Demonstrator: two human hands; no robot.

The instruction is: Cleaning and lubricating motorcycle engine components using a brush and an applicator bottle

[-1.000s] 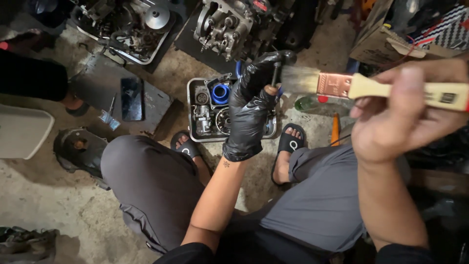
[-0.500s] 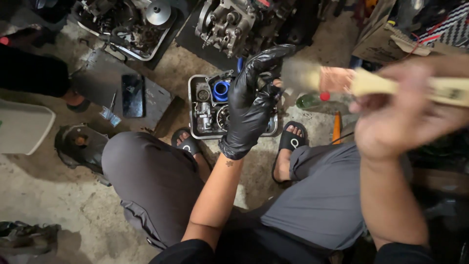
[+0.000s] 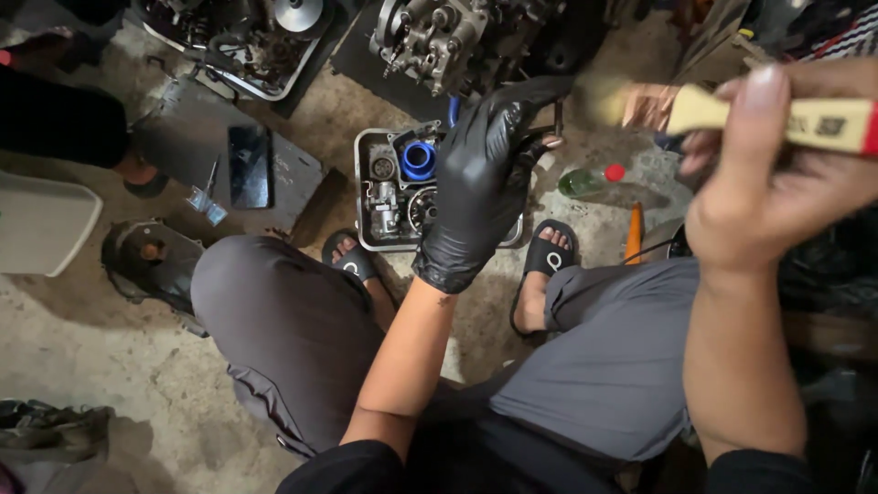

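Note:
My left hand [image 3: 480, 174], in a black glove, is raised over my knees and closed round a small dark metal part [image 3: 551, 137] that sticks out past the fingers on the right. Most of that part is hidden by the glove. My bare right hand [image 3: 777, 174] grips the pale wooden handle of a paintbrush [image 3: 704, 108]. The brush's blurred bristles point left and sit right beside the gloved fingertips and the part.
A metal tray [image 3: 366, 187] with engine pieces and a blue ring [image 3: 419, 160] sits on the floor between my sandalled feet. An engine block [image 3: 439, 37], a second parts tray [image 3: 247, 41], a phone [image 3: 248, 165], a green bottle [image 3: 590, 180], an orange tool handle [image 3: 634, 233] and a white container [image 3: 41, 224] lie around.
The gloved fingers stretched out, then curled back over the part. The brush moved slightly up and is blurred with motion beside the fingertips.

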